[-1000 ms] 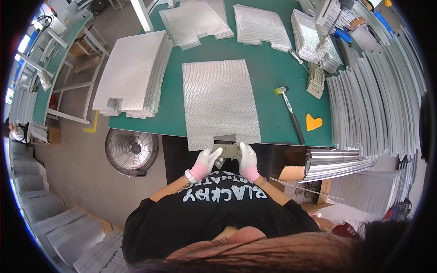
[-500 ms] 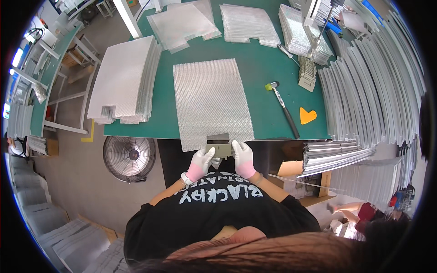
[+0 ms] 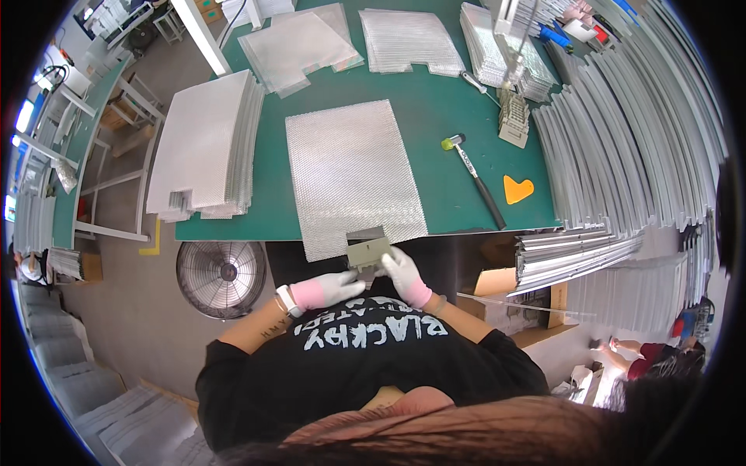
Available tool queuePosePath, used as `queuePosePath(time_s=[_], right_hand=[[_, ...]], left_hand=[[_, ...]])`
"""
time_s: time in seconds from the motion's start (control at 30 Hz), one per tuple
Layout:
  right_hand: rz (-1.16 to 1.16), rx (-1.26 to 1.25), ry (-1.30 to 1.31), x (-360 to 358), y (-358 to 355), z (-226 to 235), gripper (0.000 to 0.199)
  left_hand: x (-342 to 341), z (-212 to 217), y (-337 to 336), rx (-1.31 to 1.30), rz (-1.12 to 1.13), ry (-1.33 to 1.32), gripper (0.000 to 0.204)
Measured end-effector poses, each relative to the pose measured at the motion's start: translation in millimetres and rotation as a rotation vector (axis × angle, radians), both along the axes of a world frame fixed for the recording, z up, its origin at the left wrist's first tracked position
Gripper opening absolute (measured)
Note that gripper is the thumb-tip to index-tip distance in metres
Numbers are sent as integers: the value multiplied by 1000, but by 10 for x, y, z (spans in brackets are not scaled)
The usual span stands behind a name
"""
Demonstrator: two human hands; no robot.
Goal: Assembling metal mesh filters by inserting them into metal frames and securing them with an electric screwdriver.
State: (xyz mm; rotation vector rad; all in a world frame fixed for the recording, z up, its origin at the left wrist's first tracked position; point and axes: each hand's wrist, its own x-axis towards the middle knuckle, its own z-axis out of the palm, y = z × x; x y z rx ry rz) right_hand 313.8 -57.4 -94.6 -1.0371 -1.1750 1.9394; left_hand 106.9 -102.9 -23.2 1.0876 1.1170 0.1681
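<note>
A silvery mesh sheet (image 3: 350, 171) lies on the green table, its notched near end sticking out past the front edge. At the notch is a small grey-green plastic piece (image 3: 368, 252), tilted a little. My right hand (image 3: 402, 273), in a white glove with a pink cuff, grips the piece by its right side. My left hand (image 3: 336, 287), gloved the same way, is just below the piece's lower left, fingers stretched out towards it. Whether the left fingertips touch the piece I cannot tell.
A rubber-headed hammer (image 3: 475, 180) and an orange scraper (image 3: 517, 189) lie right of the sheet. Stacks of mesh sheets (image 3: 203, 144) stand left and at the back. Similar plastic pieces (image 3: 514, 118) and long metal strips (image 3: 622, 147) are at the right. A floor fan (image 3: 221, 276) stands lower left.
My left hand has let go of the plastic piece's left side and dropped lower. The piece has tilted and shifted slightly upward in my right hand. The whole view has shifted a little.
</note>
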Motion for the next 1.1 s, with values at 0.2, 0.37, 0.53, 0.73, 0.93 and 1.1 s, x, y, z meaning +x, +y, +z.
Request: queuePosePath(time_s=[0.2, 0.37, 0.53, 0.73, 0.93, 1.1], right_hand=[[358, 44, -108, 16, 59, 35, 46], [-106, -27, -169, 59, 26, 125, 47], [-607, 104, -24, 315, -148, 32, 32], [-348, -28, -48, 557, 209, 1, 24], [-292, -7, 27, 561, 182, 144, 16], [-317, -52, 12, 525, 180, 54, 17]], left_hand=[[-241, 648, 850, 853, -38, 198, 36], [-17, 179, 1391, 1287, -305, 657, 77], [705, 110, 904, 1260, -195, 796, 67], [712, 158, 877, 1227, -160, 800, 63], [702, 107, 820, 1243, -160, 764, 62], [733, 152, 795, 1212, -180, 804, 62]])
